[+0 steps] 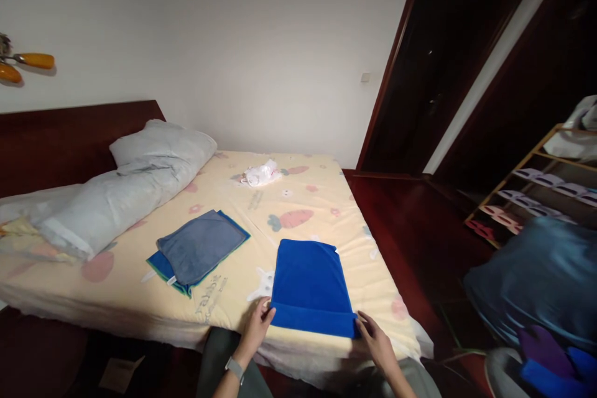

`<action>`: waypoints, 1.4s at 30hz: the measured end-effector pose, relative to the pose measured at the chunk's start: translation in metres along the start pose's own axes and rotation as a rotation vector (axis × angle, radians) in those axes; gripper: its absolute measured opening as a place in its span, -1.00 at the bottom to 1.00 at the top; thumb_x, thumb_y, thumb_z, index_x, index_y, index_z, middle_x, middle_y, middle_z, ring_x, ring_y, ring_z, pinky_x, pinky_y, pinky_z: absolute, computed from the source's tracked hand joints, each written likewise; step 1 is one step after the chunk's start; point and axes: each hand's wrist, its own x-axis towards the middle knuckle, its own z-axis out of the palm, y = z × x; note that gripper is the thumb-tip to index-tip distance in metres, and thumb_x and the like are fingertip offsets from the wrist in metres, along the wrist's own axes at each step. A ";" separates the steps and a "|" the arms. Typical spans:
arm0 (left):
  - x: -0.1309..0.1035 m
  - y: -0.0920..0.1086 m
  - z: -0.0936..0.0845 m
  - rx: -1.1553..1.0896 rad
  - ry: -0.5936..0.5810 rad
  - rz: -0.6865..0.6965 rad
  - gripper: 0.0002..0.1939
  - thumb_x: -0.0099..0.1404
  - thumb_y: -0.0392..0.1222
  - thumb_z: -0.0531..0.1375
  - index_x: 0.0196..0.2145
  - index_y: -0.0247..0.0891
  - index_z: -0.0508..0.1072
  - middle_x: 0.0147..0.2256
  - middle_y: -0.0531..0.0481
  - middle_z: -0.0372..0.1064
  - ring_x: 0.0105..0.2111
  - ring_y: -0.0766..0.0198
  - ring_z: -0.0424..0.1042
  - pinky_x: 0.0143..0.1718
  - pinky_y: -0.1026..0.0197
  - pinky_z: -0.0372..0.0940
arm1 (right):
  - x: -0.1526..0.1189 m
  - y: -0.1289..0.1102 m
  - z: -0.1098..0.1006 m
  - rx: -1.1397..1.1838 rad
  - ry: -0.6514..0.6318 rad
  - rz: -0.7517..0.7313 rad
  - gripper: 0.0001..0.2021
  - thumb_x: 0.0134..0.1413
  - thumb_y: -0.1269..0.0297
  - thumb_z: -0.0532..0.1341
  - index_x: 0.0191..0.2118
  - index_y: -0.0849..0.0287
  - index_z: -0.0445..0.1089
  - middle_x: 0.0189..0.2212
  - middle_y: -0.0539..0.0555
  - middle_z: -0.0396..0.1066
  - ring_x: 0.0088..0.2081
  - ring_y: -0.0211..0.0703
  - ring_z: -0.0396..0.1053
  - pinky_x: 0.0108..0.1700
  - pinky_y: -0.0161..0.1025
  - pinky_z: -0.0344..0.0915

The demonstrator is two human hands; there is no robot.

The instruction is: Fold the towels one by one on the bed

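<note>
A bright blue cloth (310, 280) lies flat on the bed (242, 217), with its near edge folded over in a band. My left hand (255, 326), below a watch strap, pinches the left end of that fold. At the fold's right end, my right hand (373, 339) has its thumb and fingers closed on the cloth's corner. Farther left, a grey-blue cloth (200, 245) rests on top of blue cloths with green edging.
A crumpled white plastic bag (261, 173) sits near the bed's far side. Grey bedding (125, 193) is heaped by the headboard (79, 137). On the right stand a shoe rack (536, 183) and a dark blue draped heap (536, 280).
</note>
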 end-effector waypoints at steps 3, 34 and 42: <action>-0.017 -0.006 0.004 0.035 0.044 0.046 -0.45 0.36 0.13 0.15 0.22 -0.12 0.36 -0.02 -0.15 0.54 -0.08 0.05 0.57 -0.01 0.00 0.50 | -0.009 0.005 0.009 0.140 0.005 0.018 -0.30 -0.07 -0.18 0.28 0.13 0.16 0.40 -0.07 0.22 0.62 -0.05 0.13 0.59 0.01 -0.05 0.53; -0.005 0.003 -0.007 0.249 0.025 0.192 -0.62 0.47 0.04 0.05 0.09 -0.16 0.44 -0.06 -0.20 0.57 -0.04 0.01 0.57 0.02 -0.06 0.49 | -0.011 0.003 0.007 0.001 -0.098 -0.051 -0.34 0.12 -0.27 0.10 0.11 0.16 0.43 -0.04 0.19 0.60 0.00 0.09 0.55 0.06 -0.10 0.49; 0.005 -0.012 0.020 0.305 0.148 0.267 -0.59 0.50 -0.05 0.01 0.22 -0.16 0.33 0.14 -0.22 0.47 0.13 -0.01 0.49 0.12 -0.15 0.44 | 0.005 -0.001 0.023 -0.028 0.003 -0.013 -0.18 0.03 -0.30 0.11 0.20 0.29 0.37 -0.07 0.29 0.60 -0.05 0.14 0.58 -0.04 -0.13 0.48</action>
